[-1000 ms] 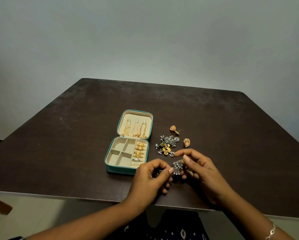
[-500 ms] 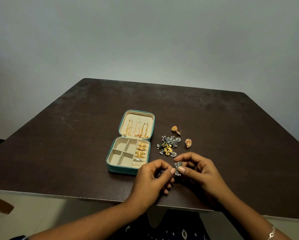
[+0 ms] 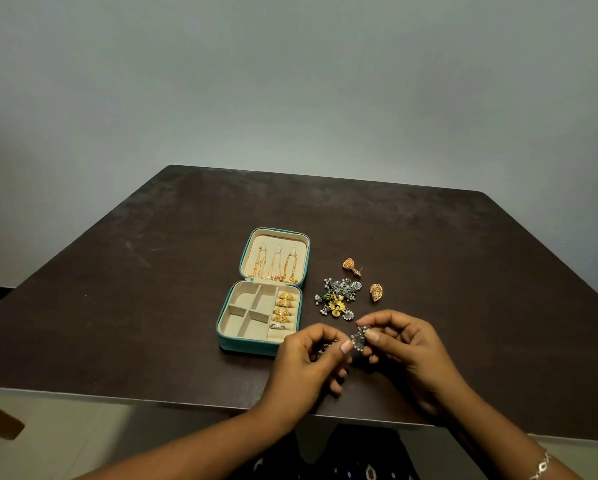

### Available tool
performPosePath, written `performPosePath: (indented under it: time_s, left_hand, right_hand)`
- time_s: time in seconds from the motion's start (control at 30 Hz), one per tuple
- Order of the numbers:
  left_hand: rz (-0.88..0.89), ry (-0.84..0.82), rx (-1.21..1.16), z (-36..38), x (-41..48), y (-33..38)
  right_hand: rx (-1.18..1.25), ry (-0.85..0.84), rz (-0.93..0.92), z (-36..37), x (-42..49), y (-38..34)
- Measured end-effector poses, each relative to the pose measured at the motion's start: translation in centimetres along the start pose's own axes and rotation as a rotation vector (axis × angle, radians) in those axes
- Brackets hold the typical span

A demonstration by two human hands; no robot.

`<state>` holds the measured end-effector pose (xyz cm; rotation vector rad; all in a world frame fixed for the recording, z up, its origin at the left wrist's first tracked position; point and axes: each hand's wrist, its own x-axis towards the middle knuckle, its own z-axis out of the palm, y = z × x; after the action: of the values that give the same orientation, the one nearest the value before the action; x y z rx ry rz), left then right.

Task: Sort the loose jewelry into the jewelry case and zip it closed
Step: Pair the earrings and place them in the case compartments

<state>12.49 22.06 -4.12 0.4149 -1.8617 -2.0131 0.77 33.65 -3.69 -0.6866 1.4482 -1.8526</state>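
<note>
Pinched small silver filigree earring (image 3: pixel 360 337) in right hand (image 3: pixel 405 351), another silvery piece (image 3: pixel 326 348) in left hand (image 3: pixel 308 365), beside open teal case (image 3: pixel 242 344).

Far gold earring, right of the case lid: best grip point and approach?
Pinch the domed body of the far gold earring from above, thumb and finger across the dome. It lies on its side, apart from the silver pile and the other gold earring, so both flanks look free. Its thin post sticks out toward the right, probably too slim to hold surely.
</note>
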Motion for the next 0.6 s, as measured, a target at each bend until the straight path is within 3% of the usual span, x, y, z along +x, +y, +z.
performPosePath:
  time_s: [0.3,0.6]
  left_hand:
    - [-0.093,-0.027,-0.063,-0.6,-0.6,0.8]
    - [0.076,0.063,-0.109,-2.5,0.3,3.4]
  right_hand:
    - [-0.008,0.092,0.013,0.2,-0.2,-0.4]
    - [-0.009,0.074,0.057,0.8,-0.6,-1.1]
